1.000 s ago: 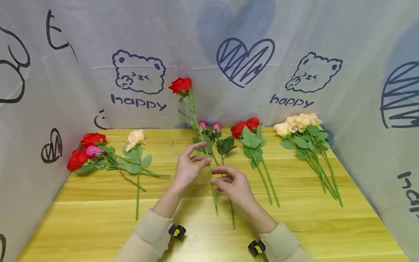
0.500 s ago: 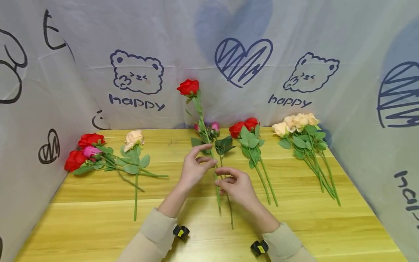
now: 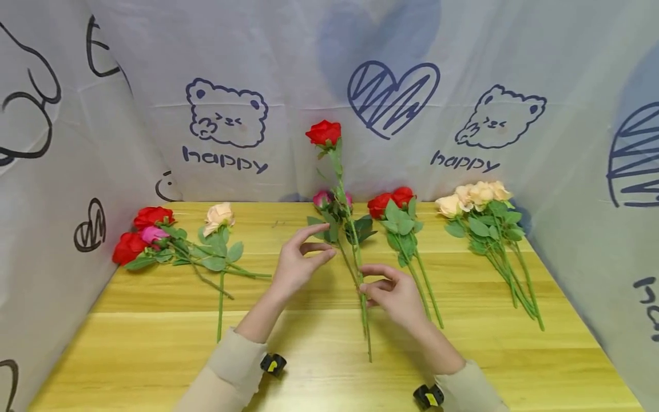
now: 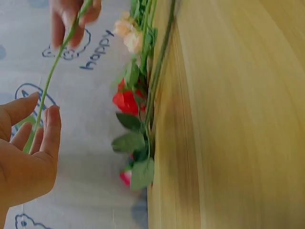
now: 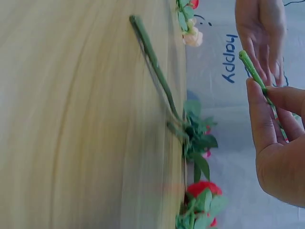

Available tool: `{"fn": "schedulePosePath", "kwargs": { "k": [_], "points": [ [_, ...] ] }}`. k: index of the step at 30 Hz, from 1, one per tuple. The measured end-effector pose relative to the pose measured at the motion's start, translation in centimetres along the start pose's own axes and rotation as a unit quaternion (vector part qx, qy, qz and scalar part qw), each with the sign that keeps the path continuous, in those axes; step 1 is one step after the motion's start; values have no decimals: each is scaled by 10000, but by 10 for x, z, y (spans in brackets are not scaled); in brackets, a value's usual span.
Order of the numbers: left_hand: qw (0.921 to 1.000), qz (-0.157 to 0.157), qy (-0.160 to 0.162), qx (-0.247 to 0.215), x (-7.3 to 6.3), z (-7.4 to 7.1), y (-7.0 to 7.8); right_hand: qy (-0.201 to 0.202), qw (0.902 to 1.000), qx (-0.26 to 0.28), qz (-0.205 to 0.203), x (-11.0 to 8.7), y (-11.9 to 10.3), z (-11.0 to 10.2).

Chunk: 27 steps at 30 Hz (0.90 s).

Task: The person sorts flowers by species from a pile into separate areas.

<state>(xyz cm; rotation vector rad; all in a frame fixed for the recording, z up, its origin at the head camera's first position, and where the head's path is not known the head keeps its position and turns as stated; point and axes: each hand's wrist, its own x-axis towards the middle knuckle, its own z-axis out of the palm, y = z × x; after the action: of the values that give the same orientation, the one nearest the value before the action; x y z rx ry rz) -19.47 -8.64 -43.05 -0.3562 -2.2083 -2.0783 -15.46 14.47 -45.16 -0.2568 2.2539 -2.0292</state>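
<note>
1. Red rose (image 3: 324, 133): raised upright, stem pinched by right hand (image 3: 395, 296); not yet laid down.
2. Left hand (image 3: 301, 260): fingers parted, holding nothing.
3. Beyond hands, grouped by colour: pink rosebuds (image 3: 322, 199), red pair (image 3: 380, 205); rightmost, cream roses (image 3: 481, 194).
4. Left of hands: mixed roses (image 3: 130, 248), apparently unsorted.

Red rose (image 3: 336, 160) (green-stemmed, leafy): held aloft, head up, leaning left.

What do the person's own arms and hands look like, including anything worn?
The left hand and right hand are ungloved. The left sleeve and right sleeve are plain beige, ending on the forearms. A small, yellow-marked black block shows beside each.
</note>
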Motion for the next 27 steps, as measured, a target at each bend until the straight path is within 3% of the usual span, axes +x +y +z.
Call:
{"fn": "schedulePosePath", "kwargs": {
  "k": [9,18,27],
  "points": [
    [9960,-353,465,677,-12,-66,-6,300,9985,-388,223,-17,-1,-42],
    [9799,-849,918,1552,-28,-151,-15,309,9922,-1043,613,-31,7,-88],
    [9641,-1235,1069,2092,-26,-215,-32,178,9833,-1379,1177,-40,20,-111]
  ]
}}
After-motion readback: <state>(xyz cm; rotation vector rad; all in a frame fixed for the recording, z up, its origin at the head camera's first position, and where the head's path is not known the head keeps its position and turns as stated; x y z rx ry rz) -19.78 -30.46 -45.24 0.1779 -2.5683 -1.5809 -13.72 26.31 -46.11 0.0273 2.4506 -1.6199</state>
